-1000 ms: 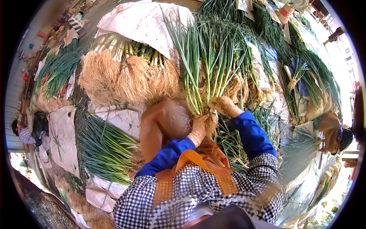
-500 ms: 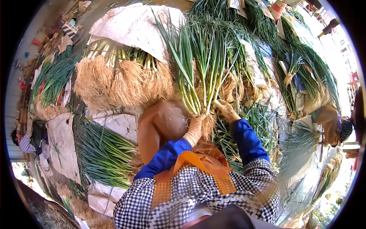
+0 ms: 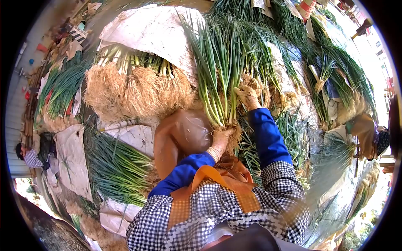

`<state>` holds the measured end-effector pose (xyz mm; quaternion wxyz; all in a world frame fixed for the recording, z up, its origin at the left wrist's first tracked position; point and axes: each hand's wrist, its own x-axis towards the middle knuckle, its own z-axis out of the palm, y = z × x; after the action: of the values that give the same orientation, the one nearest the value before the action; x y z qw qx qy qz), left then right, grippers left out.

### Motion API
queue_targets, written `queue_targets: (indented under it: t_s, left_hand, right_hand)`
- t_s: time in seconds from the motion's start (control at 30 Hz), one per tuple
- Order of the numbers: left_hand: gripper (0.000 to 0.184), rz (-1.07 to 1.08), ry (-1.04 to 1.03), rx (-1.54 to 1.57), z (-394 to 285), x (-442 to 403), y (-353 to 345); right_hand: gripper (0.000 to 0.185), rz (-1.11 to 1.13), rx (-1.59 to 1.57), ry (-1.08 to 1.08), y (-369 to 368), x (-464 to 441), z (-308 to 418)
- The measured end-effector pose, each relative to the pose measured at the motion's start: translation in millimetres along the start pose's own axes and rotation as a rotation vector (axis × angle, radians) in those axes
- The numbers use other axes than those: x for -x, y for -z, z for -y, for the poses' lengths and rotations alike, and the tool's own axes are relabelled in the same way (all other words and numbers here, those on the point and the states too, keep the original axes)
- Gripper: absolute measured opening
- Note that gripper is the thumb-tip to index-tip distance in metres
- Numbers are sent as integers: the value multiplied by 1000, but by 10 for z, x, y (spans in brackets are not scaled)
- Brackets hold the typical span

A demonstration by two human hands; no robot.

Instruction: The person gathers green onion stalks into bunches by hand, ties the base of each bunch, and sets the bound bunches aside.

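My left hand [image 3: 221, 140] is closed around the root end of a bunch of green onions [image 3: 217, 94]. The bunch stands upright over the brown apron on my lap [image 3: 190, 129], its long leaves pointing away from me. Tan roots [image 3: 234, 140] hang below and beside that hand. Higher up, on the bunch's right side, my right hand [image 3: 248, 97] has its fingers curled in against the stalks. Its fingertips are partly hidden, and it appears to grip an outer stalk.
Rooted bundles [image 3: 138, 90] lie at the upper left under a pale sheet [image 3: 150, 27]. A green onion pile [image 3: 117, 163] rests at my left. More onions [image 3: 343, 75] lie along the right. Other people [image 3: 31, 157] sit at the far left and far right.
My right hand has moved up and away from the root end, along the bunch's right side. My left hand keeps its hold at the roots. The bunch looks slightly fuller.
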<state>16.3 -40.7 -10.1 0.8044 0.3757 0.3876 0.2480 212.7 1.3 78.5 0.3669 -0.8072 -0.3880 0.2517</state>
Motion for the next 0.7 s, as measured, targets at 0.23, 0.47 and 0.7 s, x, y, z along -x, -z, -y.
queue_targets:
  t_s: [0.23, 0.47, 0.7]
  left_hand:
    - [19, -83, 240, 356, -99, 8, 16]
    - [21, -138, 101, 369, 41, -142, 78]
    - [25, 124, 193, 560, -282, 40, -29]
  right_hand:
    - [28, 215, -191, -157, -14, 691, 212]
    - [32, 800, -454, -327, 826, 2233, -683]
    - [37, 125, -42, -238, 636, 1543, -253]
